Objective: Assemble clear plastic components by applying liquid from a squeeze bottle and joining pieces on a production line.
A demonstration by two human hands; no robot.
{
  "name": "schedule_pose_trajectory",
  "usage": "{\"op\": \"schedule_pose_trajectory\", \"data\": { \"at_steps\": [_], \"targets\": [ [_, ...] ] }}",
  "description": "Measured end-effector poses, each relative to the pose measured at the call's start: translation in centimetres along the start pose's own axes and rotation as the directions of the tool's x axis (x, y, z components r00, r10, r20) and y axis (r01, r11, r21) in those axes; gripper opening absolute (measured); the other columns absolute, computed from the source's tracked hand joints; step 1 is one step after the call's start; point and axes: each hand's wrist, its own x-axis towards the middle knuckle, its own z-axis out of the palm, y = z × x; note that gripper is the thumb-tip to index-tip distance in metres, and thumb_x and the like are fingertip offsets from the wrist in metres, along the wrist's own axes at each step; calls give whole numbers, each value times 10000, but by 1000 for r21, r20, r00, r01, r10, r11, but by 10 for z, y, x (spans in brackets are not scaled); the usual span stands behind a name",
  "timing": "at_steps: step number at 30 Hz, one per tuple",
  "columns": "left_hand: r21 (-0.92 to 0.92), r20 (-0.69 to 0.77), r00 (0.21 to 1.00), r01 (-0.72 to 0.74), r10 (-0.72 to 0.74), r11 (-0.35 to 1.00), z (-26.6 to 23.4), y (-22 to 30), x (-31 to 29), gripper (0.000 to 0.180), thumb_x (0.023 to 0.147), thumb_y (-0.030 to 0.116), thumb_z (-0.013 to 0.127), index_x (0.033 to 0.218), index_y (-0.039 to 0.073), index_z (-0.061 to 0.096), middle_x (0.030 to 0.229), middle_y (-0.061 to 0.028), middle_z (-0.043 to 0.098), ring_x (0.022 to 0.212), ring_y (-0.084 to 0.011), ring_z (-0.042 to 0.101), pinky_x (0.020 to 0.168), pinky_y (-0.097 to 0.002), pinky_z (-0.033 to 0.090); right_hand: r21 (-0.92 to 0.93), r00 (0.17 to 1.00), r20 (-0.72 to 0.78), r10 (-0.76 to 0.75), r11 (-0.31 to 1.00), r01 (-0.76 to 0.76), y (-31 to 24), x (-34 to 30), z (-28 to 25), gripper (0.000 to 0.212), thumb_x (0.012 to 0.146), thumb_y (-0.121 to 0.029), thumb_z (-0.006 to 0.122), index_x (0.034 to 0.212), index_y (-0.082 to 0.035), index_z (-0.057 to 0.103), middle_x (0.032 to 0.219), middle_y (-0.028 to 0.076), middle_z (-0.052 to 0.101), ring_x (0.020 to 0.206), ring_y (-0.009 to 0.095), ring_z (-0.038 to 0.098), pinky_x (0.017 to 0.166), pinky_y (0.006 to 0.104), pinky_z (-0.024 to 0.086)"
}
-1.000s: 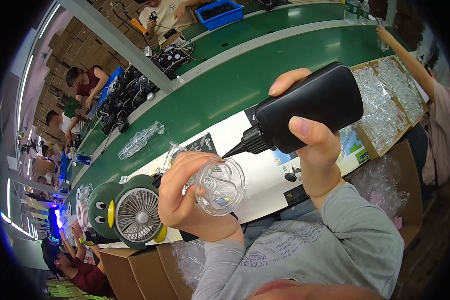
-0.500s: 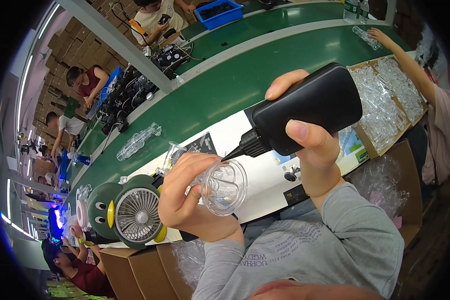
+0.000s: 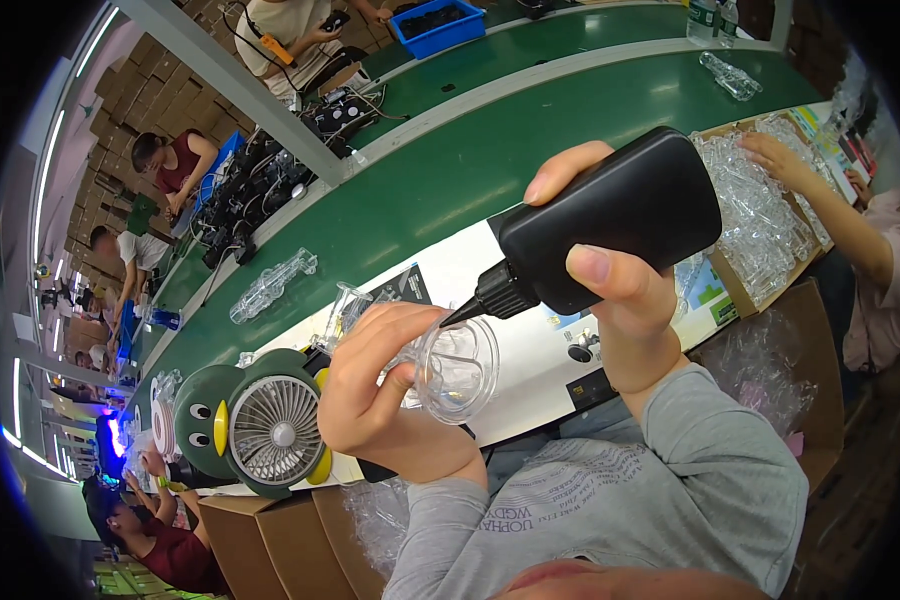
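Observation:
My right hand (image 3: pixel 620 270) grips a black squeeze bottle (image 3: pixel 625 215) with a ribbed collar and a pointed nozzle. The bottle is tilted, its nozzle aimed down to the left. Between the fingers of my left hand (image 3: pixel 375 375) is a clear plastic part with a round flared rim (image 3: pixel 457 370). The nozzle tip meets or nearly meets the upper left of that rim; whether they touch, I cannot tell. Fingers cover the rest of the clear part. Just left of this hand stands a green penguin-shaped fan (image 3: pixel 260 425) with a yellow beak.
Another clear plastic part (image 3: pixel 273 285) lies on the green table (image 3: pixel 410 190). At the right, a cardboard box (image 3: pixel 770 290) holds many clear parts, with a co-worker's hand (image 3: pixel 778 160) over it. More cardboard boxes (image 3: pixel 280 545) stand below the fan. A grey post (image 3: pixel 235 85) rises beyond the table's left.
The clear part's rim has turned slightly and shifted a little right. The bottle has moved slightly left. At the right, the co-worker's hand has left a clear part on the table and moved to the box.

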Motion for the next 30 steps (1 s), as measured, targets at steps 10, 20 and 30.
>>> {"op": "schedule_pose_trajectory", "data": {
  "at_steps": [10, 20, 30],
  "targets": [
    [55, 36, 999, -1, -1, 998, -1, 1, 0, 367, 872, 248, 484, 1059, -61, 546, 1022, -191, 589, 939, -352, 556, 834, -390, 411, -10, 999, 15, 30, 999, -30, -1, -1, 1, 313, 654, -136, 637, 944, -23, 599, 914, 72, 597, 817, 125, 564, 757, 238, 451],
    [52, 30, 1000, 4, -6, 999, 1, 3, 3, 334, 860, 201, 490, 1068, -55, 540, 1030, -192, 586, 938, -351, 556, 833, -391, 409, -20, 999, 29, 18, 1000, -17, 0, -2, 3, 318, 648, -138, 640, 941, -22, 599, 914, 77, 594, 829, 133, 559, 764, 244, 446],
    [77, 42, 997, 55, -58, 996, 1, 2, 4, 336, 871, 230, 493, 1072, -34, 547, 1020, -171, 593, 930, -338, 557, 825, -382, 410, -49, 997, 80, -7, 999, 11, 3, -3, 3, 306, 659, -121, 642, 944, -19, 595, 934, 80, 587, 840, 136, 554, 767, 248, 445]
  ]
}}
